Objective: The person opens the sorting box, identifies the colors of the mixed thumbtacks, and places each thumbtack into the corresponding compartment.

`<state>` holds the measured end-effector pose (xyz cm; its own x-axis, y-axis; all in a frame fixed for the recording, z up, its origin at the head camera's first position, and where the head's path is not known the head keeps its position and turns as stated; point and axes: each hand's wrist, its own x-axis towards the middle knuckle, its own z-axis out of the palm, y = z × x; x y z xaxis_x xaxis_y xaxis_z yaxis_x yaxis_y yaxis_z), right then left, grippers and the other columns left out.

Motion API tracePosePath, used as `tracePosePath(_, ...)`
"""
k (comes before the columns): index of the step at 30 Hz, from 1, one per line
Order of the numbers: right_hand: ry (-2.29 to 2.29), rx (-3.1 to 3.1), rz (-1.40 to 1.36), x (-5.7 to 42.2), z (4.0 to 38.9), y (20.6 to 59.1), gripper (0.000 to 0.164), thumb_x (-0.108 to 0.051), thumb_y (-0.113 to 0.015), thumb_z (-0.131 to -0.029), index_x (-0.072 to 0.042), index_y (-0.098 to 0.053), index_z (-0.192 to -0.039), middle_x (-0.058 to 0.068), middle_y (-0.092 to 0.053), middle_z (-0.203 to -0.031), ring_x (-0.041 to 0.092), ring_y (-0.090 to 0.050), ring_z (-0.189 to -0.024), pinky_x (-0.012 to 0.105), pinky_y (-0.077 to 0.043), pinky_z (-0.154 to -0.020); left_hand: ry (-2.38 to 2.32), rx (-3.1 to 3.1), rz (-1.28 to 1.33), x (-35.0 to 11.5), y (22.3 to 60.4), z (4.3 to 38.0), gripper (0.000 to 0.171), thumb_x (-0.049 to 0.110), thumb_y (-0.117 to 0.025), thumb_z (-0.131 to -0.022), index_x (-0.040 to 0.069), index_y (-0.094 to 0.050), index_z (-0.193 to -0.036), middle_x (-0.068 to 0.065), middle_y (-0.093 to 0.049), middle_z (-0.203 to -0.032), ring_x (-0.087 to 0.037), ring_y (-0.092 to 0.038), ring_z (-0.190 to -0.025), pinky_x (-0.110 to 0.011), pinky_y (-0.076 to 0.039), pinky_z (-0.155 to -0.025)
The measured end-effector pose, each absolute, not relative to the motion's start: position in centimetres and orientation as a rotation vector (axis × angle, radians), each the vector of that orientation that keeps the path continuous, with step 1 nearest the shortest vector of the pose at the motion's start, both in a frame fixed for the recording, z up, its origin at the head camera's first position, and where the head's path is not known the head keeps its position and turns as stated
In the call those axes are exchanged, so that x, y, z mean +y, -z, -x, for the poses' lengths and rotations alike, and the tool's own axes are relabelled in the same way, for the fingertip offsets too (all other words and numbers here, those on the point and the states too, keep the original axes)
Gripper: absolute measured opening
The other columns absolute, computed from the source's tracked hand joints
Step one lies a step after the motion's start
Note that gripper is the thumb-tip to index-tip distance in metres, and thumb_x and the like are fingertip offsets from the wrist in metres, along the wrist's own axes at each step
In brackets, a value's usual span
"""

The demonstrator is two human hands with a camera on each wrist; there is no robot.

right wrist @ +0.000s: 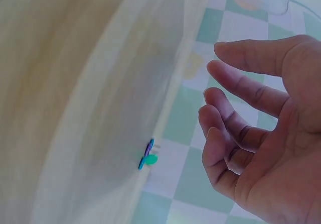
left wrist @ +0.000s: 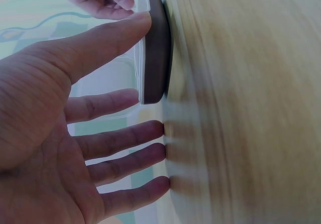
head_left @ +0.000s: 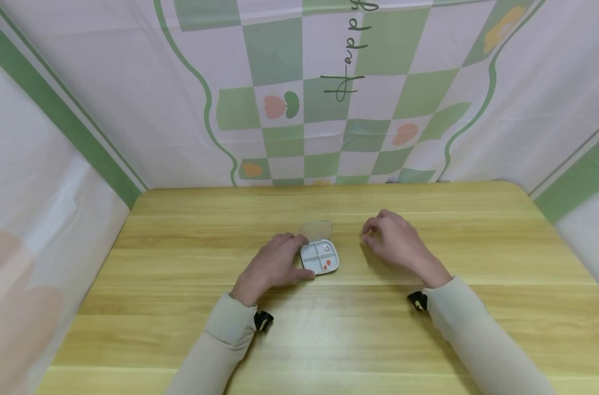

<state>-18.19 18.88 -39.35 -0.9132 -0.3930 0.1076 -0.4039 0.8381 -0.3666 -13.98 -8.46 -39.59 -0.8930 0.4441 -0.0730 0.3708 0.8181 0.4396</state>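
A small pill box (head_left: pixel 319 257) with four compartments lies on the wooden table, its clear lid (head_left: pixel 317 229) swung up at the back. Orange-red pieces (head_left: pixel 326 265) sit in the near right compartment and a small ring-like piece (head_left: pixel 326 248) in the far right one. My left hand (head_left: pixel 275 262) holds the box at its left side between thumb and index finger. The other left fingers are spread, tips at the tabletop. Right of the box hovers my right hand (head_left: pixel 395 241), fingers loosely bent with nothing between them. Small blue, purple and green pieces (right wrist: pixel 147 156) lie near it.
The wooden table (head_left: pixel 299 340) reaches back to a hanging cloth (head_left: pixel 324 109) with green and white checks. Similar cloth hangs along both sides. Black straps (head_left: pixel 263 321) sit at the wrists below pale sleeves.
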Motion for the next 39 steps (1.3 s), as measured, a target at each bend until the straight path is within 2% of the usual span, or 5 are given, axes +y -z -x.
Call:
tracePosePath(24, -0.569, -3.019, -0.553, 21.7, 19.2, 39.2, 0.017, -0.025, -0.064, -0.083, -0.011, -0.067, -0.093, 0.007, -0.055, -0.09, 0.021, -0.049, -0.08, 0.039, -0.04, -0.067, -0.638, 2.827, -0.623, -8.5, 39.5, 13.9, 0.067, 0.049, -0.072, -0.072, 0.013, -0.051, -0.126, -0.006, -0.053, -0.121, -0.022, -0.047, -0.11, -0.037, -0.038, -0.091)
tracePosePath(32, -0.476, -3.019, -0.504, 22.3, 19.4, 39.0, 0.016, -0.024, -0.064, -0.081, -0.01, -0.067, -0.089, 0.008, -0.054, -0.087, 0.023, -0.048, -0.076, 0.038, -0.039, -0.063, -0.639, 2.825, -0.62, -8.5, 39.5, 13.9, 0.067, 0.049, -0.072, -0.072, 0.013, -0.051, -0.126, -0.004, -0.054, -0.118, -0.021, -0.048, -0.106, -0.036, -0.039, -0.087)
tracePosePath(39, -0.428, -3.039, -0.475, 22.8, 19.4, 39.0, 0.018, -0.025, -0.064, -0.082, -0.01, -0.067, -0.091, 0.009, -0.054, -0.088, 0.024, -0.049, -0.079, 0.04, -0.039, -0.064, -0.643, 2.825, -0.626, -8.5, 39.5, 13.9, 0.067, 0.049, -0.072, -0.072, 0.013, -0.052, -0.125, -0.004, -0.054, -0.116, -0.021, -0.048, -0.105, -0.036, -0.04, -0.085)
